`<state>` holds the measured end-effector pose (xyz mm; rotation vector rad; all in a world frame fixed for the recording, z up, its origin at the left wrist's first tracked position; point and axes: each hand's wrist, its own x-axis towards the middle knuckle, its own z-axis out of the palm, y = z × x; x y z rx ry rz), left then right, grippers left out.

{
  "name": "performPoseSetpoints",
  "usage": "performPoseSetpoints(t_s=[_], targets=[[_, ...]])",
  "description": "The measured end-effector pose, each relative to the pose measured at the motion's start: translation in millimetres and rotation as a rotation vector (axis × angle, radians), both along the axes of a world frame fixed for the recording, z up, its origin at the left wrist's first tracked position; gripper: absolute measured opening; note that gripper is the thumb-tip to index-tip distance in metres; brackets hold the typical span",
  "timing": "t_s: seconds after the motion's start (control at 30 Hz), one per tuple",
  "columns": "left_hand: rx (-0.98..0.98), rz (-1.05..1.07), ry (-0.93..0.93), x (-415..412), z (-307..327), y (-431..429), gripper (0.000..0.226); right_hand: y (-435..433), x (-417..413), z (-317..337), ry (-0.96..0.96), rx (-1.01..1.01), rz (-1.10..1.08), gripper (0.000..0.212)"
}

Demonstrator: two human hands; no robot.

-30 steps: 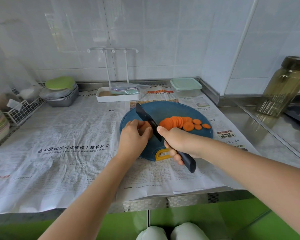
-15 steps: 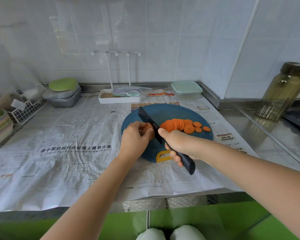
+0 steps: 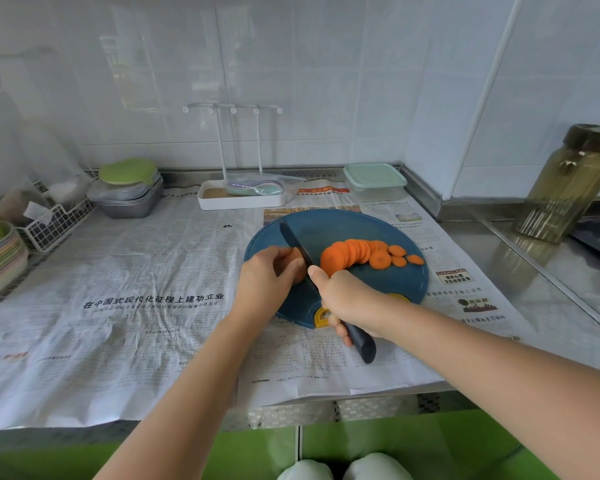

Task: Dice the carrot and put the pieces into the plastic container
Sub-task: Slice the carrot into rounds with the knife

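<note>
Gripping knife (image 3: 296, 242) handle w/ right hand (image 3: 350, 299), blade down on blue board (image 3: 329, 225). Left hand (image 3: 267, 282) curled over carrot stub (image 3: 302, 273), left of blade. Slices (image 3: 354, 252) in row right of blade. Lidded plastic container (image 3: 374, 181) behind board, nr wall.

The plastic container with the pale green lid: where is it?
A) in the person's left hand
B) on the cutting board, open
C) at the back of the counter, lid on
C: the plastic container stands lidded by the wall, beyond the cutting board.
</note>
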<state>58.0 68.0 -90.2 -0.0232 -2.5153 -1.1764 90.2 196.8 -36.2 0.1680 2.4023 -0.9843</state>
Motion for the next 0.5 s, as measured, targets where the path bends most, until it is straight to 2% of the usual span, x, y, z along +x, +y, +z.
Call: performPoseSetpoints(t_s=[0.13, 0.27, 0.5], targets=[[-0.002, -0.079, 0.005, 1.5, 0.3, -1.4, 0.033, -0.5, 9.0, -16.1, 0.036, -0.153, -0.093, 0.058], [0.014, -0.118, 0.007, 3.6, 2.0, 3.2, 0.034, 16.4, 12.0, -0.9, -0.001, -0.214, -0.101, 0.056], [0.043, -0.152, -0.023, 7.3, 1.7, 5.3, 0.040, 37.6, 9.6, 4.5, -0.048, -0.106, -0.054, 0.057]])
